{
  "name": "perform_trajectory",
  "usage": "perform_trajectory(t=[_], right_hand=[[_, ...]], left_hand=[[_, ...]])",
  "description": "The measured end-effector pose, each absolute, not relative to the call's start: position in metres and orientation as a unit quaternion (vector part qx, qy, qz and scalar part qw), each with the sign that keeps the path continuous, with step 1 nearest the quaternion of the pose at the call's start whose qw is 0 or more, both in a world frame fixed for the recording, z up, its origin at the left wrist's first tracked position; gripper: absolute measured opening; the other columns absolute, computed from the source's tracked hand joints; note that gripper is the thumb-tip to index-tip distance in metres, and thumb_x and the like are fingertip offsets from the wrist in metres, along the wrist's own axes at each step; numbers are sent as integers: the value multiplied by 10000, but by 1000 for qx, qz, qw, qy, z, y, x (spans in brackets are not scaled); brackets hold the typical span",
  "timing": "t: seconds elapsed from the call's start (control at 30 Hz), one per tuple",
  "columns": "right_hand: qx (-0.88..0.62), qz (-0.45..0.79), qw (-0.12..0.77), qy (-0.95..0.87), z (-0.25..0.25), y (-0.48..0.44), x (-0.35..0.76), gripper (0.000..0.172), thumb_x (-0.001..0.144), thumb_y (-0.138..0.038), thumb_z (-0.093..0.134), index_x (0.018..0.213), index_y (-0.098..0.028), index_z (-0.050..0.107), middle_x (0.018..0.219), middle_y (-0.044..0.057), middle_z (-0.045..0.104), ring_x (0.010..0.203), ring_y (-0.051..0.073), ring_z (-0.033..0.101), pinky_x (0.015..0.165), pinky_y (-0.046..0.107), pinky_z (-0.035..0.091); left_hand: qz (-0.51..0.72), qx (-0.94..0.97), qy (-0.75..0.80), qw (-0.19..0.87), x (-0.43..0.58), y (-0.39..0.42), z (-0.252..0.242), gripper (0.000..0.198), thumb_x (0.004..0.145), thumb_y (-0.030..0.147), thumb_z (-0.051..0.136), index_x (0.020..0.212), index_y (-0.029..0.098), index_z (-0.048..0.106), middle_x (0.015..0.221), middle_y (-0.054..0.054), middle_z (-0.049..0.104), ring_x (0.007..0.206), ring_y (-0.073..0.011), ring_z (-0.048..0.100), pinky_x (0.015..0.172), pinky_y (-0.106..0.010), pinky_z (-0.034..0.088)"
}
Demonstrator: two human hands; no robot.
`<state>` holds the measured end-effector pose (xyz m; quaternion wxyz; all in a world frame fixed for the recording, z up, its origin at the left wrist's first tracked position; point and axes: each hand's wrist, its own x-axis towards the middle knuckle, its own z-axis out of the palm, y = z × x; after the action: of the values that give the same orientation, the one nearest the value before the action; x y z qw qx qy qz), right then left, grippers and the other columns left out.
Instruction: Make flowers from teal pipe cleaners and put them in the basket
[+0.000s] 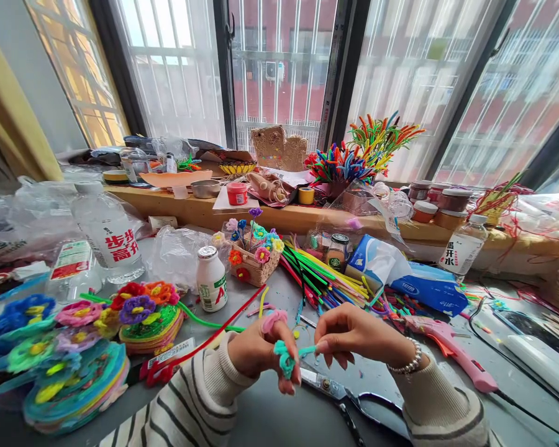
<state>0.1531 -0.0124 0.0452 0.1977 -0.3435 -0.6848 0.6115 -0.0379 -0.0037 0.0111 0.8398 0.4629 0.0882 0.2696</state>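
Observation:
Between the fingers of my left hand (pixel 256 351) is a small turquoise pipe-cleaner flower (pixel 285 360), partly looped into petals. A pink fuzzy loop (pixel 274 320) sits around a finger of that same hand. My right hand (pixel 347 335) pinches the straight turquoise end that runs out from the flower. Both hands are close together above the grey table (pixel 279 419). Under them lie large scissors (pixel 328 386) with black handles, blades pointing left. The fingertips of my left hand cover part of the flower.
Left are fuzzy flower-topped discs (pixel 74 385) and a white bottle (pixel 211 279). Ahead stand a flower basket (pixel 256 264) and a heap of pipe cleaners (pixel 326 273). At right lie a blue tissue pack (pixel 423 288) and a pink glue gun (pixel 461 357) with a black cord.

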Motion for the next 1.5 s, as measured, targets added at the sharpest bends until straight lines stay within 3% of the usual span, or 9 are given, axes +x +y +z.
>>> perform_trajectory(t=[0.2, 0.33, 0.47, 0.87, 1.33, 1.5], right_hand=[[-365, 561, 200, -716, 45, -11, 157, 273, 662, -381, 522, 682, -110, 553, 526, -13, 527, 393, 34, 440, 357, 130, 331], [-369, 457, 190, -786, 53, -15, 158, 234, 687, -348, 506, 689, -124, 574, 583, 5, 567, 541, 90, 524, 511, 186, 408], [-355, 323, 220, -849, 65, -23, 152, 175, 700, -307, 514, 733, -152, 589, 689, 7, 607, 650, 104, 539, 624, 195, 398], [-391, 80, 257, -880, 64, -34, 133, 110, 757, -198, 440, 707, -173, 534, 661, 7, 551, 611, 101, 489, 544, 190, 351], [-403, 44, 263, -876, 58, -32, 132, 104, 766, -182, 416, 688, -164, 482, 670, 8, 510, 603, 99, 453, 546, 193, 344], [-417, 104, 235, -872, 52, -26, 136, 82, 753, -206, 442, 698, -168, 488, 675, 5, 541, 610, 102, 481, 546, 195, 349]], left_hand=[[250, 469, 27, 846, -39, -1, 10, 70, 621, 181, 596, 661, 139, 633, 605, -77, 664, 475, -158, 607, 370, -187, 477], [268, 457, 40, 847, -39, 2, 7, 67, 632, 149, 585, 683, 143, 628, 610, -62, 665, 484, -140, 608, 388, -167, 481], [272, 443, 38, 854, -36, 3, 1, 73, 625, 167, 594, 691, 151, 621, 622, -59, 667, 489, -131, 608, 386, -153, 476], [296, 429, 16, 853, -37, 3, 1, 62, 615, 183, 604, 666, 147, 604, 584, -40, 650, 437, -101, 583, 351, -129, 433], [305, 436, -6, 847, -36, 3, 1, 81, 632, 206, 587, 673, 136, 581, 600, -45, 646, 438, -94, 575, 345, -127, 411], [311, 431, 82, 843, -38, 2, 5, 184, 612, 194, 608, 782, 139, 565, 679, -35, 637, 563, -102, 595, 486, -162, 447]])
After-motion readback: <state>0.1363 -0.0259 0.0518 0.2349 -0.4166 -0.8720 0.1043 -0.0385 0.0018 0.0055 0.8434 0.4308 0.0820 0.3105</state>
